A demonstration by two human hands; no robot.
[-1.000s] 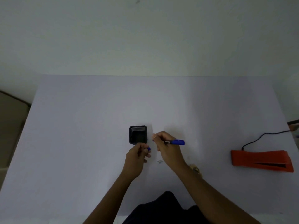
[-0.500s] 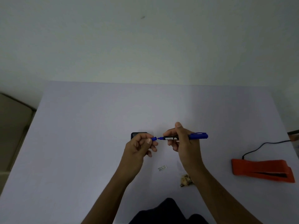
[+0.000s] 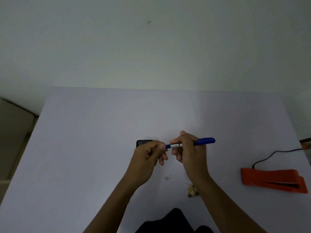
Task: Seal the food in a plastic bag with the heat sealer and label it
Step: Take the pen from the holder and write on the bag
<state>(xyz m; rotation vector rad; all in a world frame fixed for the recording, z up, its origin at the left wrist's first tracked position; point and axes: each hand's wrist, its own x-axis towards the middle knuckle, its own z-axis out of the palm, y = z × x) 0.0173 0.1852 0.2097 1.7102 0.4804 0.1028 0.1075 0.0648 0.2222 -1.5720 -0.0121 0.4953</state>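
marker (image 3: 190, 143) lies level above the table (image 3: 84, 148), its barrel wrapped in the curled fingers of the right hand (image 3: 191, 153); left hand (image 3: 148, 157) pinches the blue cap end (image 3: 168, 146) between thumb and forefinger. food bag (image 3: 192, 190) and label (image 3: 168, 177) lie beneath, near the wrists.

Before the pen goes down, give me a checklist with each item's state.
1. Pen held by right hand: ok.
2. Cap fully seated under left hand fingers: cannot tell.
3. Label lying flat on the table: ok.
4. Food bag sealed: cannot tell, the arm covers part of it.
5. Heat sealer away from the hands: ok.
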